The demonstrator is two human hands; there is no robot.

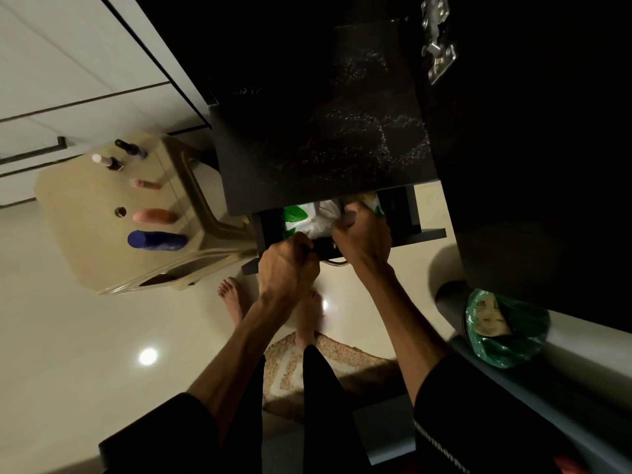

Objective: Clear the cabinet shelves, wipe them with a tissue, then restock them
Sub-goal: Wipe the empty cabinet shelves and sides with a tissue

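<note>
The head view is looking steeply down past a dark cabinet shelf (pixel 318 131) whose matt top is showing faint pale wipe streaks. Just below that shelf's front edge, a dark drawer (pixel 403 213) is standing pulled out, and a soft, crinkled white-and-green tissue pack (pixel 307 217) is lying inside it. The right hand (pixel 362 234) is reaching into the drawer with its fingers curled, pinching the wrinkled plastic of the pack. The left hand (pixel 289 265) is sitting at the drawer's front edge, fingers curled tightly around something thin and dark there; what exactly it is gripping cannot be made out.

Left of the drawer, a beige moulded plastic chair (pixel 85 213) is carrying the cleared things: a blue cylindrical bottle (pixel 157 240) lying on its side, a peach tube (pixel 155 216), a smaller pink tube (pixel 145 184), and two small dark nail polish bottles (pixel 130 148) toward the back. A shiny metal hinge (pixel 437 39) is glinting on the cabinet door (pixel 530 148) right of the shelf. Below the drawer, bare feet are standing on a glossy cream tiled floor (pixel 68 336) reflecting a ceiling light, beside a nubby beige mat (pixel 342 371). A crumpled green plastic bag (pixel 506 330) is resting on a grey ledge right of the drawer; its lettering is too small to read.
</note>
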